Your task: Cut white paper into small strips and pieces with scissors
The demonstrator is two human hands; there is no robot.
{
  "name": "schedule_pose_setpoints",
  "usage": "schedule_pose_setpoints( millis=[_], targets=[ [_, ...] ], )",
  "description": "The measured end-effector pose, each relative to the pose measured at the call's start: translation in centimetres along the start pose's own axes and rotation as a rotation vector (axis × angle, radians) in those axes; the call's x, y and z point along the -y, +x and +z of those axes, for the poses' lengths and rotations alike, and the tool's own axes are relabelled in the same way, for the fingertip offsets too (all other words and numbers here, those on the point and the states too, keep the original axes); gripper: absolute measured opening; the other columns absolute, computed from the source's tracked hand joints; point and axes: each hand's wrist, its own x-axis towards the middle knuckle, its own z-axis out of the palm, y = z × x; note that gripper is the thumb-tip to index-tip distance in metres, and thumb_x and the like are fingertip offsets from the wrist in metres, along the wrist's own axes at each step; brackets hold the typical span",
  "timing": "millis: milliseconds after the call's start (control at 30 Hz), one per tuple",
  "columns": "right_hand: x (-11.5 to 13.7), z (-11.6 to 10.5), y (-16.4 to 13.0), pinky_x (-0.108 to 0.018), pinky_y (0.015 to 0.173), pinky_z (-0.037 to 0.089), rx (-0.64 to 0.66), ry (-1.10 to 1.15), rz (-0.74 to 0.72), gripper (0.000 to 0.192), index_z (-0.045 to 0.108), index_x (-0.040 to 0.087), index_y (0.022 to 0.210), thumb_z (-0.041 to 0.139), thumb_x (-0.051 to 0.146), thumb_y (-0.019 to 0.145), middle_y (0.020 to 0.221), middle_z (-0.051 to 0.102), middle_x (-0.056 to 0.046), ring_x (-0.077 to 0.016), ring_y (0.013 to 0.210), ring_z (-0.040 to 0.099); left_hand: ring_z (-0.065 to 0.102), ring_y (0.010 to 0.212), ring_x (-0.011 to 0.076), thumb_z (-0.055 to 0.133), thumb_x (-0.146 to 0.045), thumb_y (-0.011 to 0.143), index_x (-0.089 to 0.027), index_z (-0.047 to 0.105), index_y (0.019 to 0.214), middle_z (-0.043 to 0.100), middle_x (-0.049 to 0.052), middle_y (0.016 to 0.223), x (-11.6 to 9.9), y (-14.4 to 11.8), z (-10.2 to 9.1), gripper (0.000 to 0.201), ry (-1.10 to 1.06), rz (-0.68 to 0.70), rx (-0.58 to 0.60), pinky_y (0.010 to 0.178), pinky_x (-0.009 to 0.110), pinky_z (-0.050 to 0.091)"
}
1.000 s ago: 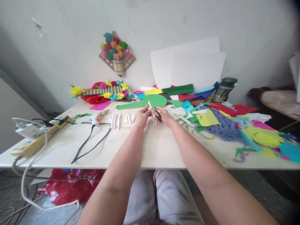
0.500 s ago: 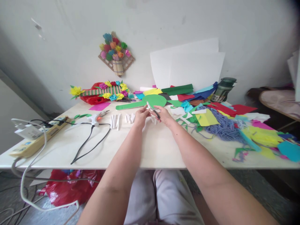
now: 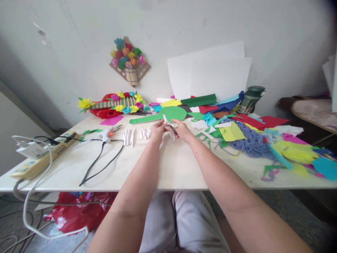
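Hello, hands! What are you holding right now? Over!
Right hand grips scissors. Left hand pinches small white piece. Green cutout just behind.

Two bare forearms are seen, uncovered from the lower picture edge up to the wrists; no sleeve cuff is visible on either. The left hand and the right hand are bare: no glove is worn, and rings or a watch cannot be made out at this resolution. Behind the hands, nearer the body and between the two forearms, the light grey fabric trousers are seen, with soft folds and a darker crease running down between the legs. The upper body is out of view.
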Motion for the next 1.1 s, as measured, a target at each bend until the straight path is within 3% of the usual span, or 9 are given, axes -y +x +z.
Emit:
schedule_pose_setpoints(
  millis=[267, 867, 1100],
  targets=[
    [0.6, -0.5, -0.6, -0.016, 0.032, 0.033, 0.073, 0.250, 0.046, 0.076, 0.040, 0.008, 0.130, 0.070, 0.039, 0.068, 0.044, 0.050, 0.007, -0.0078, 0.038, 0.045, 0.055, 0.052, 0.0094, 0.073, -0.029, 0.060, -0.008, 0.053, 0.121, 0.060, -0.001, 0.058, -0.1, -0.3, 0.1, 0.067, 0.089, 0.009, -0.052, 0.061, 0.027, 0.047],
    [0.5, -1.1, -0.8, -0.017, 0.034, 0.034, 0.117, 0.283, 0.096, 0.079, 0.037, 0.008, 0.132, 0.069, 0.041, 0.068, 0.047, 0.052, 0.006, -0.0066, 0.035, 0.043, 0.049, 0.045, 0.0062, 0.064, -0.017, 0.067, -0.009, 0.055, 0.119, 0.054, -0.005, 0.053, 0.7, -0.2, 0.9, 0.053, 0.228, 0.037, -0.034, 0.052, 0.022, 0.045],
    [0.5, -0.8, -0.7, -0.016, 0.033, 0.029, 0.076, 0.299, 0.058, 0.078, 0.039, 0.008, 0.131, 0.069, 0.040, 0.067, 0.043, 0.047, 0.008, -0.0062, 0.035, 0.040, 0.049, 0.045, 0.0057, 0.066, -0.020, 0.065, -0.010, 0.054, 0.120, 0.053, -0.006, 0.052, 0.2, -0.5, 1.0, 0.057, 0.205, 0.020, -0.032, 0.054, 0.022, 0.045]
  ],
)
